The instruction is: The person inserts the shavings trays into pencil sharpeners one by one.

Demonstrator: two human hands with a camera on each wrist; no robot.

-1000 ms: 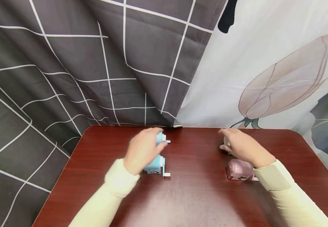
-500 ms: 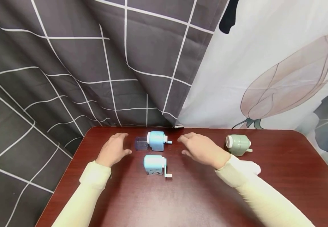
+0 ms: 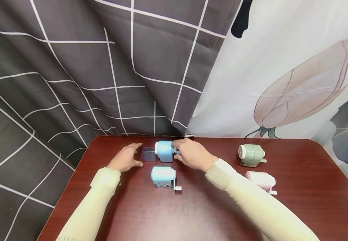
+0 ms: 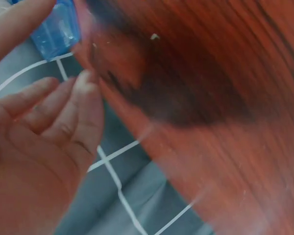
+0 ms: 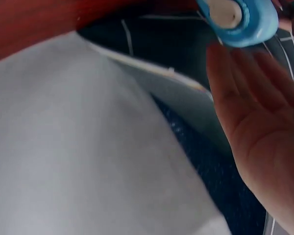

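Note:
A blue crank pencil sharpener (image 3: pixel 164 151) stands near the table's back edge, its clear dark shavings drawer (image 3: pixel 148 154) sticking out to the left. Beside that drawer is my left hand (image 3: pixel 124 159), thumb and fingers spread apart; in the left wrist view the bluish drawer (image 4: pixel 61 32) shows beyond the fingers. My right hand (image 3: pixel 193 154) reaches the crank side of the same sharpener, partly covering the crank. Its fingers look fairly straight in the right wrist view, close to the sharpener's body (image 5: pixel 257 22). Just in front sits a second, lighter blue pencil sharpener (image 3: pixel 161 176).
On the right of the brown table (image 3: pixel 174 214) stand a green pencil sharpener (image 3: pixel 250 154) and a pink one (image 3: pixel 261 179), the pink partly behind my right sleeve. A grey checked curtain (image 3: pixel 149 67) and a white curtain (image 3: pixel 228 100) hang along the back edge.
My right hand has left the green sharpener and moved left to the blue one. My left hand has drawn back from over the blue sharpeners to the left, then slightly in toward the drawer.

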